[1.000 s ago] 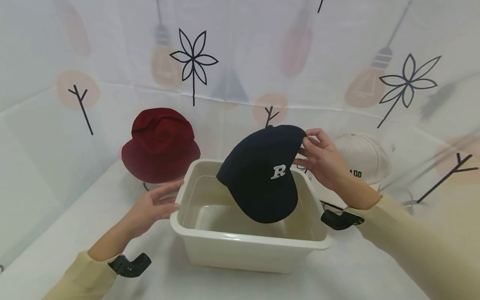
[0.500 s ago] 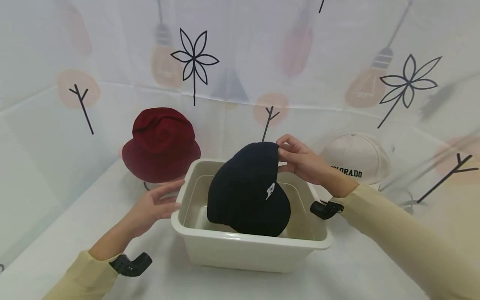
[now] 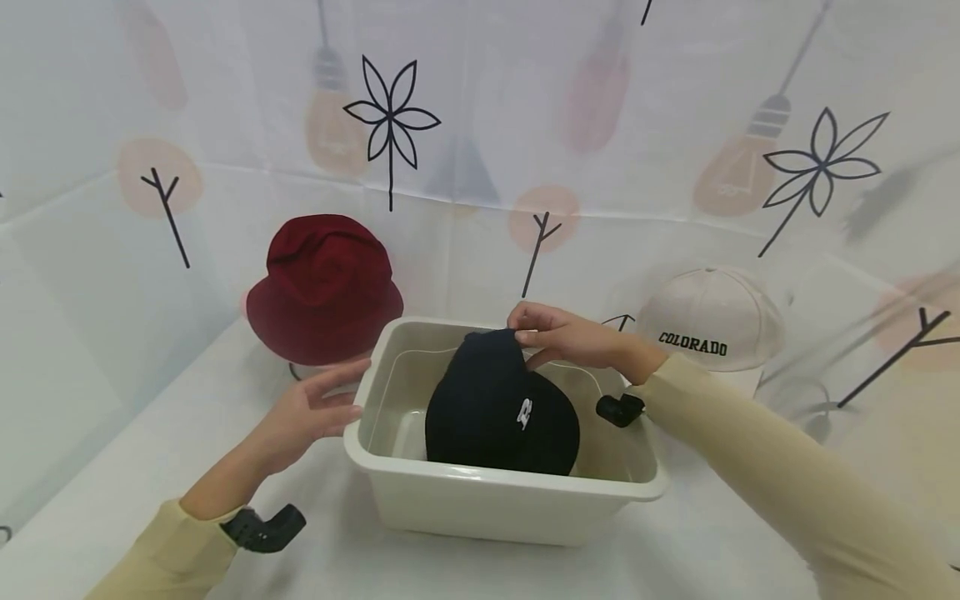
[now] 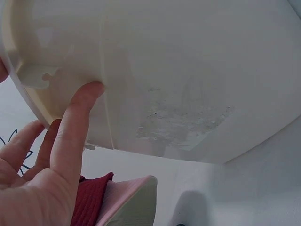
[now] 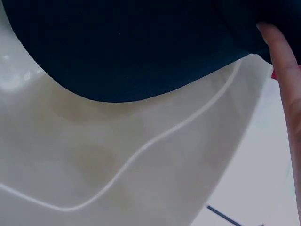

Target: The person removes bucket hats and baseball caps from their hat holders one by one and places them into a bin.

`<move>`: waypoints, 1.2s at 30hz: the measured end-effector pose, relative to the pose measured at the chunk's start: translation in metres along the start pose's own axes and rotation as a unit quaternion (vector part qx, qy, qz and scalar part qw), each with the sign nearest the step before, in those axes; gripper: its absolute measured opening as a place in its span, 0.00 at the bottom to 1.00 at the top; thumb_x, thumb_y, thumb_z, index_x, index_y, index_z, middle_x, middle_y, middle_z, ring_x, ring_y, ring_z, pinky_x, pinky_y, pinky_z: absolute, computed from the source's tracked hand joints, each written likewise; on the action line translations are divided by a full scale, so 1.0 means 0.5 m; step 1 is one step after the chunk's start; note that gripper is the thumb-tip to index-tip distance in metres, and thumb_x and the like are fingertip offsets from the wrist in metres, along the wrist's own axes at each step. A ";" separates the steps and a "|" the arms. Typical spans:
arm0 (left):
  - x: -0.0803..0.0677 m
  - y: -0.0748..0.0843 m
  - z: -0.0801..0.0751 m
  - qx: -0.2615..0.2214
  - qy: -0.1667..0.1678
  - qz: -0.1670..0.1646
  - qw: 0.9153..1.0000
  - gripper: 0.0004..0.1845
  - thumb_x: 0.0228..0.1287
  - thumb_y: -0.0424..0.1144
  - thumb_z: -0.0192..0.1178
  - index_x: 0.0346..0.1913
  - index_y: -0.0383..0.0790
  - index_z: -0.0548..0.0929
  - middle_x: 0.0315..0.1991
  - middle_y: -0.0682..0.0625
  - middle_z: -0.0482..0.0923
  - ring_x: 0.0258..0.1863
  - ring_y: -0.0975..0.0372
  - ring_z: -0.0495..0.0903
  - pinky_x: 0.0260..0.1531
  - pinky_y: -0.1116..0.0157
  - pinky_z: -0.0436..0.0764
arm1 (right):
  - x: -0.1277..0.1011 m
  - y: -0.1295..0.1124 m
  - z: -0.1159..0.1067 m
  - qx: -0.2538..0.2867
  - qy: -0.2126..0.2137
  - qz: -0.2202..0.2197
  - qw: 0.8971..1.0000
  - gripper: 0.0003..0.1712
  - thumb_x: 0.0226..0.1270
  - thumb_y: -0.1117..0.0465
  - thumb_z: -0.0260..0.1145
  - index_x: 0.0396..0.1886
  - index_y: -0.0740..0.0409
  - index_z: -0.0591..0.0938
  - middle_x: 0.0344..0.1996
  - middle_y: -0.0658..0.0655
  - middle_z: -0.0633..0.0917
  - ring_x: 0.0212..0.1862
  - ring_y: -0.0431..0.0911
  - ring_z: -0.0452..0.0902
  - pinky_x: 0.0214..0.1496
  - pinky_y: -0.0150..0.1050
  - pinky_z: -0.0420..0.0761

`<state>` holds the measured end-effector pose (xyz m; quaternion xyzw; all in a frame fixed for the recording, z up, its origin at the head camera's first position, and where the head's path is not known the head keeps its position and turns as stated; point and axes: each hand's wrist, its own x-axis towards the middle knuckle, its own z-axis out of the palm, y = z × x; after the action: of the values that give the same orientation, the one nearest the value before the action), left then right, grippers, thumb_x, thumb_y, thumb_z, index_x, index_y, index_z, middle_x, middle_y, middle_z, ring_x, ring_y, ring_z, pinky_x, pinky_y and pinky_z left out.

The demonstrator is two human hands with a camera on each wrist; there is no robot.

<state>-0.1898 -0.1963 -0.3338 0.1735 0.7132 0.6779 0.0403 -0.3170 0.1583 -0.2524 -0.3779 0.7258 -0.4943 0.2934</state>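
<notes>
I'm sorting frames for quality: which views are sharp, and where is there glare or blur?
Head view: evenly lit, sharp, a small glare streak on the tub front rim. Left wrist view: left hand close and soft. Right wrist view: dark cap fills the top, detail lost.

- The cream cap (image 3: 716, 315), standing at the right rear of the bench, carries the word "COLORADO" in black capital letters across its front, just above the lower edge.
- The black cap (image 3: 498, 408), lying in the cream tub (image 3: 510, 500), has a small white embroidered mark on its front. From the head view it is turned sideways and too small to read.
- Neither wrist view shows any writing.
</notes>
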 end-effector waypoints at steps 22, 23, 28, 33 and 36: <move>-0.001 0.001 0.001 0.012 0.007 -0.004 1.000 0.34 0.59 0.33 0.62 0.68 0.36 0.63 0.68 0.40 0.57 0.58 0.50 0.71 0.46 0.52 0.77 | 0.031 0.030 0.036 -0.210 -0.016 0.045 0.976 0.18 0.59 0.68 0.66 0.50 0.65 0.75 0.47 0.63 0.77 0.48 0.52 0.77 0.43 0.42 0.80; 0.000 0.001 0.000 0.010 0.004 -0.002 1.000 0.33 0.59 0.32 0.61 0.68 0.35 0.62 0.68 0.40 0.57 0.58 0.49 0.71 0.46 0.52 0.77 | 0.029 0.029 0.038 -0.222 -0.042 0.040 0.973 0.18 0.58 0.68 0.67 0.49 0.65 0.76 0.46 0.61 0.78 0.48 0.51 0.77 0.45 0.41 0.79; 0.001 0.000 -0.002 0.007 -0.002 -0.001 1.000 0.33 0.60 0.32 0.61 0.68 0.35 0.62 0.68 0.39 0.56 0.58 0.49 0.71 0.46 0.53 0.77 | 0.026 0.028 0.055 -0.245 -0.157 0.044 0.956 0.23 0.56 0.65 0.70 0.53 0.57 0.79 0.54 0.53 0.76 0.56 0.48 0.71 0.52 0.44 0.76; 0.002 -0.002 -0.002 0.009 -0.002 -0.001 1.000 0.33 0.60 0.32 0.61 0.68 0.36 0.62 0.68 0.40 0.56 0.58 0.48 0.70 0.45 0.52 0.77 | 0.038 0.041 0.072 -0.283 -0.205 0.041 0.936 0.30 0.56 0.65 0.69 0.61 0.56 0.74 0.65 0.57 0.66 0.65 0.49 0.61 0.57 0.52 0.71; 0.002 -0.002 -0.002 0.009 -0.001 -0.003 1.000 0.33 0.60 0.32 0.61 0.68 0.36 0.62 0.68 0.40 0.57 0.59 0.47 0.70 0.46 0.52 0.77 | 0.049 0.050 0.084 -0.312 -0.227 0.040 0.922 0.34 0.56 0.64 0.70 0.64 0.55 0.71 0.68 0.57 0.62 0.69 0.49 0.54 0.63 0.49 0.64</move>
<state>-0.1913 -0.1972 -0.3347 0.1726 0.7197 0.6712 0.0411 -0.3033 0.1224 -0.2913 -0.5229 0.7717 -0.1321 0.3371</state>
